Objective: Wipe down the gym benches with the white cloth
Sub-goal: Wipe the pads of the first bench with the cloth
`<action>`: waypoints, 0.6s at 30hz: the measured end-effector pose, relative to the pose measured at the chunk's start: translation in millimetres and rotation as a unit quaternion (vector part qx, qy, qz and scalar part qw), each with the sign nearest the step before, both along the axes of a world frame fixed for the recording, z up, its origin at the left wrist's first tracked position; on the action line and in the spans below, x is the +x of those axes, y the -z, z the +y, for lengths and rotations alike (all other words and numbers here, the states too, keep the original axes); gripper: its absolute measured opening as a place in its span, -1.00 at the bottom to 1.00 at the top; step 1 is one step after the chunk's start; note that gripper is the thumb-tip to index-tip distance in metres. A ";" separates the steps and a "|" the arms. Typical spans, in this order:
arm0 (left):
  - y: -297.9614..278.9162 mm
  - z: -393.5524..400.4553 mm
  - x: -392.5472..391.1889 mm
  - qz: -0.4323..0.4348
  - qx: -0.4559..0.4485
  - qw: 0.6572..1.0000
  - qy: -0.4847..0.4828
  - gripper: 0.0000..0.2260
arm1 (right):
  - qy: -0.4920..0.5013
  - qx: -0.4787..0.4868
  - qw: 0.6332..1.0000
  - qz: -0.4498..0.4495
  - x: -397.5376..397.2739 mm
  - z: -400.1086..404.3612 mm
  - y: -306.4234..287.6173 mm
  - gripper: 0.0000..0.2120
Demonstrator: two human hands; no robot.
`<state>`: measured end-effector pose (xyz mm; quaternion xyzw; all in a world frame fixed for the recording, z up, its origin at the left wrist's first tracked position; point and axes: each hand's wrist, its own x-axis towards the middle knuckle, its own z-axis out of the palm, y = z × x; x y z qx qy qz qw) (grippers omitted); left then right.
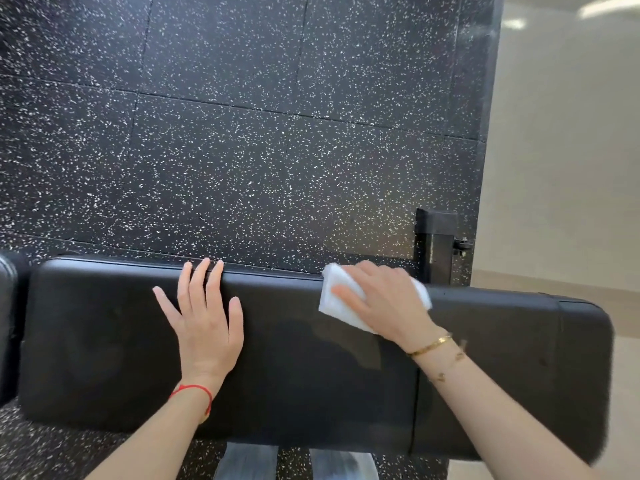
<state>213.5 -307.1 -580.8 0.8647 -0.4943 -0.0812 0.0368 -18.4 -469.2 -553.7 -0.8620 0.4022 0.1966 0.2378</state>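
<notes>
A long black padded gym bench lies across the lower half of the view. My left hand rests flat on the pad left of centre, fingers straight and reaching the far edge. My right hand presses a folded white cloth onto the pad near its far edge, right of centre. The cloth sticks out from under the hand on both sides. A faint damp sheen shows on the pad between the hands.
Black speckled rubber flooring spreads beyond the bench. A black metal frame post stands behind the bench at right. Pale tiled floor runs along the right side. Another black pad's edge shows at far left.
</notes>
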 end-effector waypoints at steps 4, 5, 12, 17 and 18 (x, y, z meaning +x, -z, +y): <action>3.0 -0.1 -1.5 -0.011 0.005 1.000 -0.004 -0.51 | -0.068 -0.008 0.997 -0.045 31.4 15.3 7.2 -0.45; 3.9 0.1 -0.6 -0.011 0.001 1.000 -0.004 -0.50 | -0.081 -0.013 0.995 -0.051 30.9 15.9 8.0 -0.47; 7.9 4.2 1.2 -0.002 -0.038 0.999 0.000 -0.50 | -0.027 -0.070 0.996 -0.053 -30.8 19.5 3.7 -0.49; 5.2 3.6 -1.1 -0.002 -0.053 0.999 0.009 -0.52 | -0.011 -0.137 0.988 -0.067 -29.6 57.6 2.6 -0.52; 3.8 3.4 -1.8 -0.001 -0.056 0.998 0.020 -0.52 | -0.027 -0.145 0.987 -0.071 -27.1 69.2 4.2 -0.51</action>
